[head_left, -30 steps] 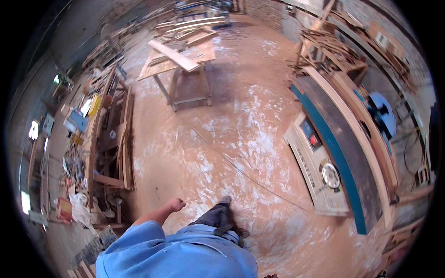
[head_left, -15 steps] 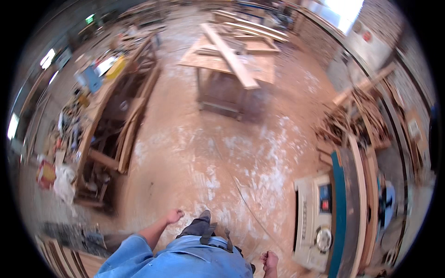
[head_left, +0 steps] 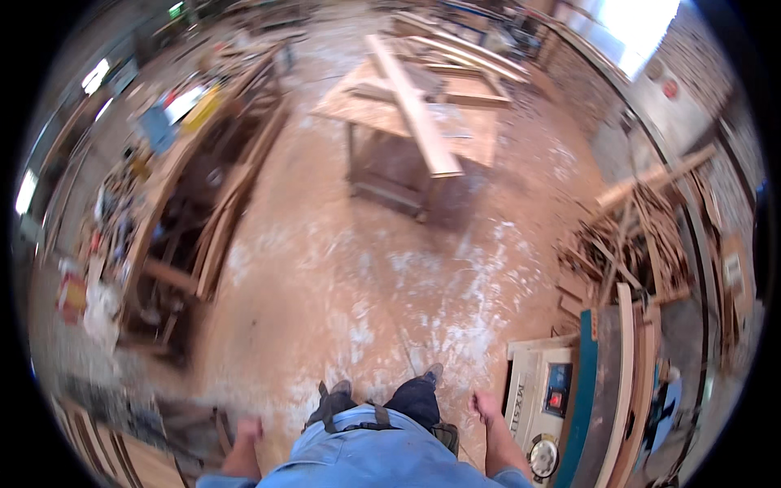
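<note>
My left hand hangs low beside my left leg, loosely curled and somewhat blurred, with nothing seen in it. Swung forward on the other side, my right hand has its fingers curled in and nothing shows in them. It is nearest to a cream woodworking machine with a red switch and a round dial, without touching it. Ahead stands a low wooden work table. A long pale board lies across it and juts past its near edge.
A long bench cluttered with tools runs along the left. Wood offcuts are heaped on the right, behind boards beside the machine. Wooden panels lie at lower left. White-marked, dusty floor stretches between.
My left hand has swung back and my right hand forward. Both shoes now show, one ahead of the other. The table and machine sit lower in view.
</note>
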Tool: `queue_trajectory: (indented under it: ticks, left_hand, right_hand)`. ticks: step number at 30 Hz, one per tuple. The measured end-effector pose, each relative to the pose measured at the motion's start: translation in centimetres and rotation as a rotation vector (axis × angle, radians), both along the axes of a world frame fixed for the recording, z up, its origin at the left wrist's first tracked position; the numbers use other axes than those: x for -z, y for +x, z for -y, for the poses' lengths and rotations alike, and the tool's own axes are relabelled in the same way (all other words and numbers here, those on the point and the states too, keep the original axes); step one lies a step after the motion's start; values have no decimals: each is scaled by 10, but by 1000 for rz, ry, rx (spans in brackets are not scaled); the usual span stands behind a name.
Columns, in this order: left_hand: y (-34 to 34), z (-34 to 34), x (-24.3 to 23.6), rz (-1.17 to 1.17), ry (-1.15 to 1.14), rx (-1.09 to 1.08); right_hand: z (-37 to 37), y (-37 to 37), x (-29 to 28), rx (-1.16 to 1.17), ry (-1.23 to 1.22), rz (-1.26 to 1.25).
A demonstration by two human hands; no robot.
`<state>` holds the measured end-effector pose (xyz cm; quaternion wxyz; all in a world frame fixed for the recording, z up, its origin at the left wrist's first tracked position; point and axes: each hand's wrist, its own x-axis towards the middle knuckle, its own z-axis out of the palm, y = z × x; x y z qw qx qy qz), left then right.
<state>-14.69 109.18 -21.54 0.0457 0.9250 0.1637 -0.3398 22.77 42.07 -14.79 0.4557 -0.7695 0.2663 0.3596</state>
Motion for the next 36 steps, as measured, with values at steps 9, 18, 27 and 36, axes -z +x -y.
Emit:
queue_trajectory:
  ticks: [9, 18, 27, 36]
  left_hand:
    - [204, 191, 7, 63, -818, -1186]
    - [621, 321, -200, 438, -568, -403]
    - [884, 338, -208, 853, -643, -579]
    - [990, 337, -225, 869, -480, -641]
  right_hand:
    - [78, 146, 14, -54, 63, 299]
    - [105, 404, -37, -345, -207, 742]
    - [130, 662, -125, -427, -386, 657]
    - [97, 1007, -147, -647, -517, 1349]
